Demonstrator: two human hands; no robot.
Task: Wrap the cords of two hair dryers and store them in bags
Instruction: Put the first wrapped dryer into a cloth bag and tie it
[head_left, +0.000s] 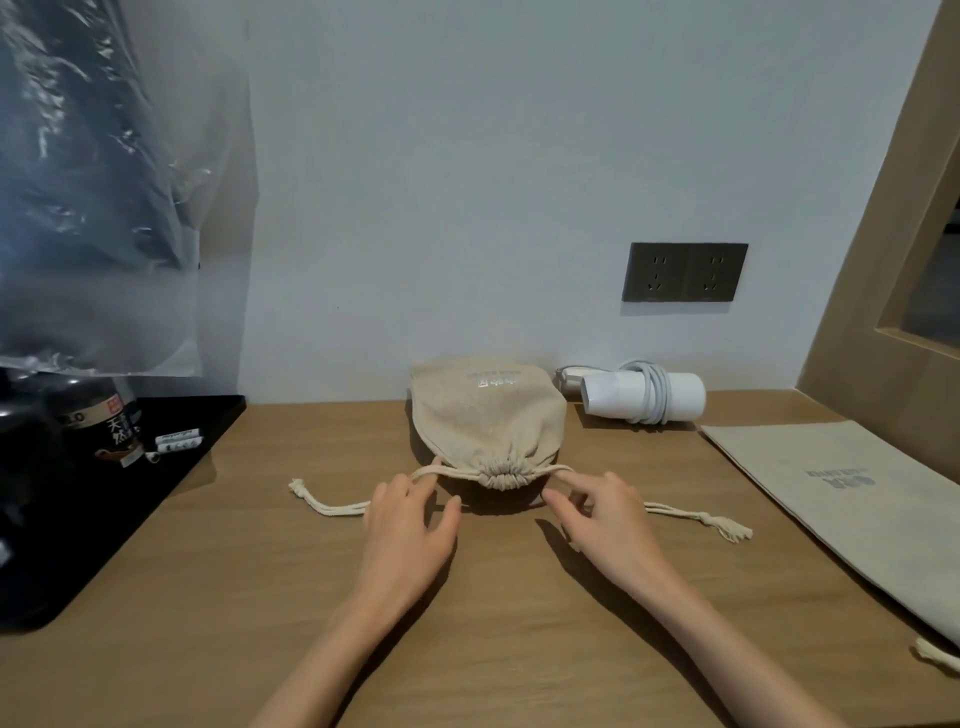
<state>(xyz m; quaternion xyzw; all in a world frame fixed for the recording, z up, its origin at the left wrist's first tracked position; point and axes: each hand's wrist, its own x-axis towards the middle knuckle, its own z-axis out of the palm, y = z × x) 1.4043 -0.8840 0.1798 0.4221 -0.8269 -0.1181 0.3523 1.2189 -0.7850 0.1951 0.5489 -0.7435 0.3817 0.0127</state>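
Note:
A beige drawstring bag (488, 415) lies full on the wooden desk (260, 571), its mouth cinched tight toward me. Its drawstring (332, 508) trails out to both sides and ends in knots. My left hand (410, 525) rests with relaxed fingers on the left cord loop. My right hand (597, 514) touches the right cord loop with loosely bent fingers; no firm grip shows. A white hair dryer (644, 396) lies at the back right by the wall, its white cord wrapped around the body. A second beige bag (841, 499) lies flat on the right.
A black tray (104, 519) on the left holds a dark bottle (111, 426) and small sachets. A clear plastic cover (104, 197) hangs above it. A dark double wall socket (684, 272) sits above the dryer. A wooden frame (883, 312) bounds the right side.

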